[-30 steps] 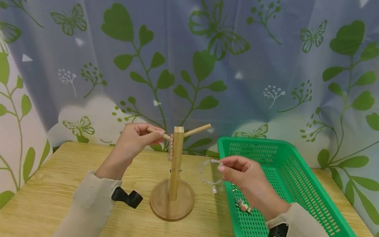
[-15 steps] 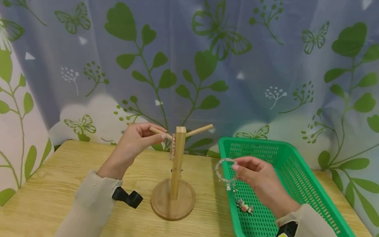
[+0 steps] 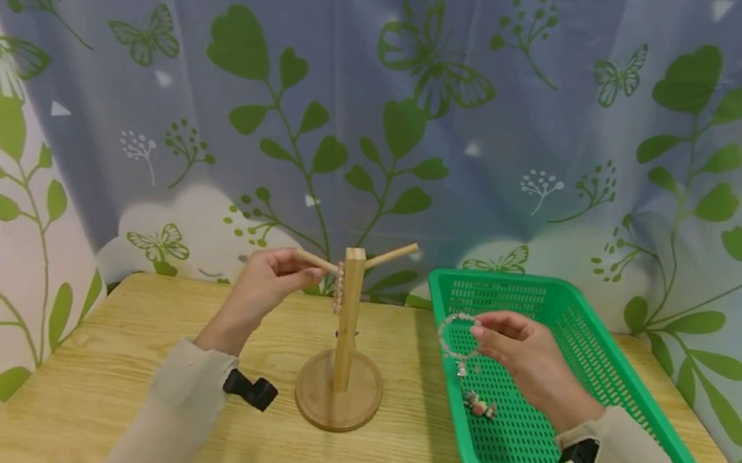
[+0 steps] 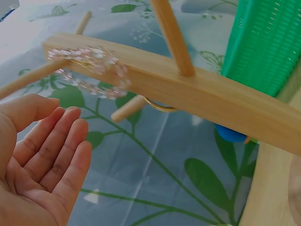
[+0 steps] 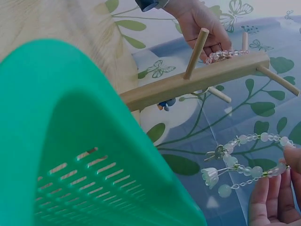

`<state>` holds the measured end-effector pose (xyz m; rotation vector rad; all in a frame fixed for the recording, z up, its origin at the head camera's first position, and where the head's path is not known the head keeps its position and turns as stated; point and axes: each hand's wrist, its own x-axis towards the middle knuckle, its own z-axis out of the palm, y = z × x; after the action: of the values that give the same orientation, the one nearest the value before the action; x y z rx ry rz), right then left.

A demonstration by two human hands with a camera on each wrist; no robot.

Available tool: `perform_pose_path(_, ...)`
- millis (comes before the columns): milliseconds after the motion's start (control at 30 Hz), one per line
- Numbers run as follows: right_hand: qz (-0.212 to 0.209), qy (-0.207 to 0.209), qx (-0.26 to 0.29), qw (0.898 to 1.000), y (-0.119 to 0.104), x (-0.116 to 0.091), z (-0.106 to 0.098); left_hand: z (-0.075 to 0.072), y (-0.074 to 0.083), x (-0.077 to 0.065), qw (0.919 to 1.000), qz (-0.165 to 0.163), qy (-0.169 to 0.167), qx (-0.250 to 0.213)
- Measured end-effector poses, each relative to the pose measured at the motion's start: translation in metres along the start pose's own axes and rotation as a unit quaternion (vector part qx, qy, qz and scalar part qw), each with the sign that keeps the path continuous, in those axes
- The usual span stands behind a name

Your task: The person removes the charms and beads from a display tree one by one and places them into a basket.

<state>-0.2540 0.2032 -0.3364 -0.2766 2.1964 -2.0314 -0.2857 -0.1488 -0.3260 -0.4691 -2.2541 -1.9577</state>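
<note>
My right hand (image 3: pixel 530 359) pinches a pale beaded bracelet (image 3: pixel 444 345) over the near left side of the green basket. In the right wrist view its clear and milky beads show, with a flower charm (image 5: pixel 209 177) dangling. Left of it stands a wooden jewellery stand (image 3: pixel 347 327) with pegs on an upright post. A pink beaded bracelet (image 4: pixel 113 66) hangs on one peg (image 4: pixel 33 77), close against the post. My left hand (image 3: pixel 261 282) is by that peg's outer end; in the left wrist view its fingers are loosely bent and hold nothing.
The green basket (image 3: pixel 639 403) stands to the right of the stand, with a small colourful beaded item (image 3: pixel 480 406) in it. A gold ring-shaped band (image 4: pixel 160 107) and a blue item (image 4: pixel 230 133) hang lower on the stand. A patterned curtain (image 3: pixel 343 53) backs the wooden table (image 3: pixel 163 394).
My right hand has carried the pale bracelet rightward, away from the stand and over the basket. My left hand has stayed by the peg, its fingers drawing slightly off it.
</note>
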Motion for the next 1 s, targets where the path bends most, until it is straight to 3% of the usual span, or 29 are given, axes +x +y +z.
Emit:
perform_pose_path(300,0.008,0.012,0.006,1.0,0.001,-0.001,-0.009,0.008,-0.019,0.014,0.9991,-0.031,0.026,0.016)
perform_pose_path(467,0.003,0.009,-0.007,1.0,0.003,-0.003,-0.015,0.012,-0.027,0.02,0.999,-0.034,0.021,0.021)
perform_pose_path(733,0.003,0.016,-0.026,1.0,0.008,-0.001,-0.024,0.019,-0.031,0.027,0.9991,-0.041,0.012,0.006)
perform_pose_path(1000,-0.005,0.007,-0.016,1.0,0.012,0.003,-0.036,0.027,-0.034,0.033,0.9981,-0.049,0.013,0.034)
